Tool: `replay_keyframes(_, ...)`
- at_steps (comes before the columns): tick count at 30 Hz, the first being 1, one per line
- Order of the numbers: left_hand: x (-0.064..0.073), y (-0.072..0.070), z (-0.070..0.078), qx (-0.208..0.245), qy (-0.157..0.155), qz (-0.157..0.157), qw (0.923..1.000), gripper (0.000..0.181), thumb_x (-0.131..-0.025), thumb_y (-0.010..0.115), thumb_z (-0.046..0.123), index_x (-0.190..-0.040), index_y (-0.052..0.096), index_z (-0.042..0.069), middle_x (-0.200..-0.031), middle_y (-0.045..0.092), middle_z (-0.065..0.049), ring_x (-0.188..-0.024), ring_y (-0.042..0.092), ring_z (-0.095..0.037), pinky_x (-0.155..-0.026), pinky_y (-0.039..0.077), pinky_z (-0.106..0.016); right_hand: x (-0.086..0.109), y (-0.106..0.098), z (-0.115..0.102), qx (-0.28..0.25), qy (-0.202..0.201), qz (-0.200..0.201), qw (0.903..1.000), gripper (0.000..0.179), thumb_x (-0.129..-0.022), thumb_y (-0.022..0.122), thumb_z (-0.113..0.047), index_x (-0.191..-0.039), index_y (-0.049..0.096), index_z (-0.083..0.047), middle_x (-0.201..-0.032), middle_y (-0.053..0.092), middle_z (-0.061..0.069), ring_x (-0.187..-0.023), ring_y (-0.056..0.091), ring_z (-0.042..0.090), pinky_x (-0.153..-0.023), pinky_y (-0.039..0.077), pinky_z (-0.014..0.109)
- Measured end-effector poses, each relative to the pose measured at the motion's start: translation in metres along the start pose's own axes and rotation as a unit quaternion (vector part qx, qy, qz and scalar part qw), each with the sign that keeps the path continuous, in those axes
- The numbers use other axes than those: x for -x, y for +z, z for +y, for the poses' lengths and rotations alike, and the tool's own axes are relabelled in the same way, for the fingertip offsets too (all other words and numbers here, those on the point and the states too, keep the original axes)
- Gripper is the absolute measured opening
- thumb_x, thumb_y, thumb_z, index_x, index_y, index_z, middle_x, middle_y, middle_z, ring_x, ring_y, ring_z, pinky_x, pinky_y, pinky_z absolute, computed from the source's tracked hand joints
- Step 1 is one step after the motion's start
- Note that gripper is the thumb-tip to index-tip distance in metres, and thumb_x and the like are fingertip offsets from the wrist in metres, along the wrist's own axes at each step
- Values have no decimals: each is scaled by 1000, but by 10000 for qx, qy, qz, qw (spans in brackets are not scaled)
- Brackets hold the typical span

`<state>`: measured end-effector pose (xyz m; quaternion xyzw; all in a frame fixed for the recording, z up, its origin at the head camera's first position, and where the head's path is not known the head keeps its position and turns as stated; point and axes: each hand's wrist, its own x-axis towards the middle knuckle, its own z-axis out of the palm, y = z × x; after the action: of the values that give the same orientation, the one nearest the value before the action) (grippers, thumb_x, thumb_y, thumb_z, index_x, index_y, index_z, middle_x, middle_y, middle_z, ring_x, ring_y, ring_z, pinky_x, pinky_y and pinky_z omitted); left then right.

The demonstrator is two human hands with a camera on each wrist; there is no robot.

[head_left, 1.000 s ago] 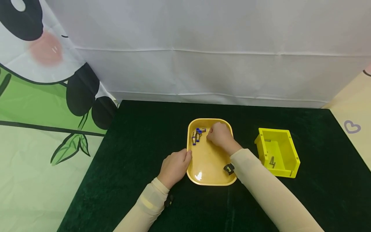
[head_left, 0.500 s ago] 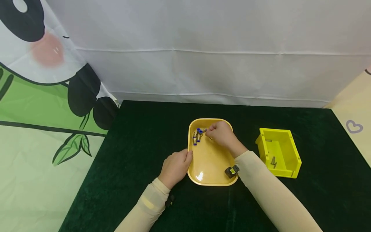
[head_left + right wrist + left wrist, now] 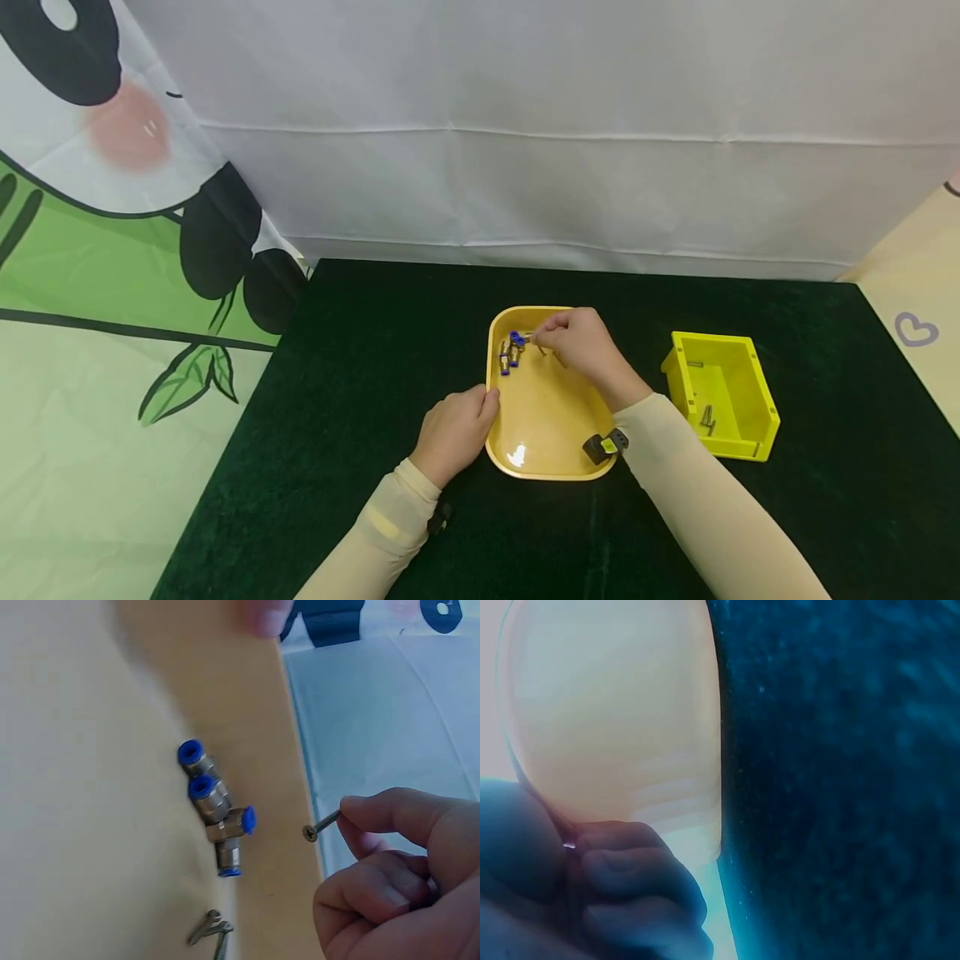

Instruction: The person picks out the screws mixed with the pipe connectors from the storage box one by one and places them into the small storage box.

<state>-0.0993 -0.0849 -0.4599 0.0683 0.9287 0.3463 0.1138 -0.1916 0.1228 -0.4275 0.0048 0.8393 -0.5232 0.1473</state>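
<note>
Right wrist view: the fingers [image 3: 390, 808] of the right hand [image 3: 581, 342] are drawn narrow, thumb and index pinching one screw [image 3: 324, 823] by the end of its shank, with the cross-recessed head pointing away from the fingertips. The head view shows that hand over the far part of the tray [image 3: 551, 477]. The left hand [image 3: 453, 429] steadies the tray, its fingers curled under the near-left edge and its thumb above.

The step in hand looks like picking screws out of the tray one at a time, with this one gripped and the pick not yet carried off. The next move probably calls for a firm pinch and a lift clear of the tray wall; a hold so near the shank's end could let the screw pivot.

The count: one screw in the hand; at least two loose screws [image 3: 214, 930] in the tray, overlapping, so a third cannot be ruled out; a cluster of fittings [image 3: 212, 802] showing four blue ends in the right wrist view, the exact number uncertain; one bin [image 3: 727, 447] on the worktop [image 3: 360, 375], right of the tray, with at least three bin screws [image 3: 707, 414].
</note>
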Motion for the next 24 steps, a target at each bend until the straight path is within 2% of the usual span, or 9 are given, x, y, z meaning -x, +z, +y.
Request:
replay_keyframes(5,1,-1,1,33,13,-26,10000,35,-107,37,37,-92,61,17,-64,58,2,-52,57,-15,-50,47,-32,9,-5,-7,-255,-91,78,9996,17,-93,70,-27,-96,74,-10,-99,65,9,-84,54,26,-66,46,31)
replay_keyframes(9,1,-1,1,51,29,-19,10000,34,-107,37,36,-90,60,18,-64,58,2,-51,57,-15,-50,47,-32,16,-9,-11,-539,-165,190,9982,16,-91,72,-29,-94,74,-13,-85,60,11,-71,51,27,-59,42,29)
replay_keyframes(13,1,0,1,44,11,-13,10000,34,-107,37,37,-91,60,18,-64,58,2,-52,57,-15,-50,47,-31,26,-15,-12,-672,-219,286,9971,18,-91,71,-32,-95,73,-14,-74,52,8,-58,45,22,-55,40,28)
replay_keyframes(18,1,0,1,40,-32,-11,10000,35,-107,37,37,-92,61,17,-64,58,2,-52,57,-16,-50,47,-31,37,-25,-10,-686,-404,321,9963,19,-93,70,-30,-97,73,-11,-74,53,9,-52,42,20,-53,39,28)
replay_keyframes(24,0,1,1,14,-62,17,10000,35,-107,37,38,-93,61,17,-64,58,2,-51,57,-16,-49,46,-31,43,-37,-3,-733,-519,445,9950,19,-93,71,-26,-100,72,-8,-65,46,7,-50,40,20,-53,39,28)
